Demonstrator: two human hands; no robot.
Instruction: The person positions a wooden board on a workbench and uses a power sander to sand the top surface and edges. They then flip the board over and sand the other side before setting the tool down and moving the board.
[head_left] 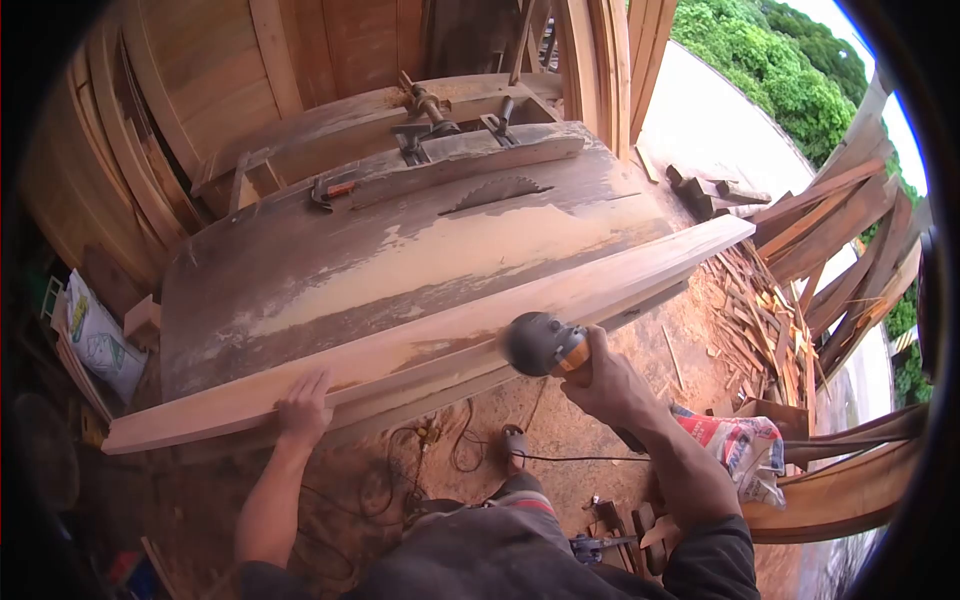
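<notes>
While right hand [605, 382] grips sander [540, 343], long plank [400, 345] looks smooth, reddish.

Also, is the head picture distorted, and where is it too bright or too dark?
Head view: strong fisheye bows the plank and leaves black corners; sky at top right is washed out; the left side by the sack lies in shade; the right hand and power tool look sharp.

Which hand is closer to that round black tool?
Right. The right hand grips the black tool against the plank; the left hand presses the plank, well apart from the tool.
</notes>
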